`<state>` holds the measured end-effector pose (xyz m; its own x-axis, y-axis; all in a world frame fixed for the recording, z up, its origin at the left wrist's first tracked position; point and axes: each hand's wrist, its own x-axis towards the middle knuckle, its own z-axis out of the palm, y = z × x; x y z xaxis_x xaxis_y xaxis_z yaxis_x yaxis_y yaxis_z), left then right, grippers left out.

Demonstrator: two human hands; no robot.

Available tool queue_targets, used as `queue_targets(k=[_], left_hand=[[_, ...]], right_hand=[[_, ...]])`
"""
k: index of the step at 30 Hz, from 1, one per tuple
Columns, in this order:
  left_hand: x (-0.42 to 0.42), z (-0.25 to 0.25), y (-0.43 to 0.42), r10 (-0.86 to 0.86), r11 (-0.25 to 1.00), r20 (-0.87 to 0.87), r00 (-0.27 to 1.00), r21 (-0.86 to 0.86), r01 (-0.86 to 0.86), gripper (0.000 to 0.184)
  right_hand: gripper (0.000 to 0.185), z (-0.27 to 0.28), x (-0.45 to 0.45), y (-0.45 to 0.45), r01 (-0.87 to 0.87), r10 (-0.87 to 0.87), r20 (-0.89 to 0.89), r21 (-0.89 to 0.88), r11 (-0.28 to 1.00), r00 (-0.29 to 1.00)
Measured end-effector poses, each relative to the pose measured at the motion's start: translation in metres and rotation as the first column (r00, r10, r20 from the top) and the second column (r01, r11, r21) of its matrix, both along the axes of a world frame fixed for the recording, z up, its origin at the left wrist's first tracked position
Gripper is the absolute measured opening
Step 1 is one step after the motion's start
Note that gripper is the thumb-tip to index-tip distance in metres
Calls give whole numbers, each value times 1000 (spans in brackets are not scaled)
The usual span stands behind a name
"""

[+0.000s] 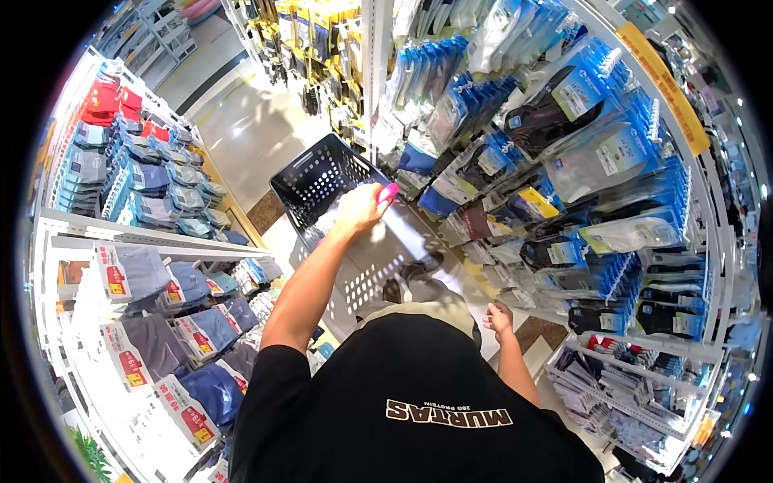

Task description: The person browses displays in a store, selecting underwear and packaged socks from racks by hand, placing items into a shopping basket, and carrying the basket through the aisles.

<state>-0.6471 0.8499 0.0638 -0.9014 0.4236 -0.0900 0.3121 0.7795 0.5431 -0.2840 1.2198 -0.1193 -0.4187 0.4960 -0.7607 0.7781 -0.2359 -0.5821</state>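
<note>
My left hand [360,209] is wrapped round the pink handle [389,192] of a dark shopping basket cart [330,165] with perforated walls. The handle's pink end sticks out past my fingers. My right hand [498,317] hangs low beside my body, its fingers curled; whether anything small is inside them is hidden. It is apart from the cart and nearest to the hanging packets on the right. The black shirt and light trousers I wear fill the lower middle.
Packaged goods with blue tops [604,157] hang on hooks along the right. Folded packs [145,346] and red items [105,101] fill the left shelves. Yellow packets [322,32] hang ahead. A tiled aisle floor [258,121] runs forward left, and a low wire bin [620,394] stands at lower right.
</note>
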Motion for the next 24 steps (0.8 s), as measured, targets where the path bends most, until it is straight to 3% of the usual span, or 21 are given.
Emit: queue_targets(k=[8,11,15,18,20,21,24], left_hand=[[-17,-13,-3,16,1000,-77,997,-8,-17,29],[-26,-7,-5,39,999,-24,999,6,-39,29],[-39,-3,-9,58,998,-39,998,16,-57,29],[-50,-12,-15,77,986,-41,996,148,-70,28],[-53,-9,-17,97,985,-17,995,147,-93,28],[-56,-24,-20,86,981,-101,991,181,-66,25],[-64,-18,-25,37,994,-58,998,102,-31,24]], right_hand=[[25,11,-84,-14,-111,113,-59,43,993,992],[28,16,-138,-24,-274,279,-48,90,957,959],[24,23,-224,-54,-429,452,-275,143,892,849],[25,34,-306,-82,-467,485,-435,156,870,759],[25,53,-359,-101,-460,500,-531,217,861,684],[26,66,-385,-110,-457,507,-578,245,855,640],[41,121,-455,-138,-367,477,-666,311,877,574]])
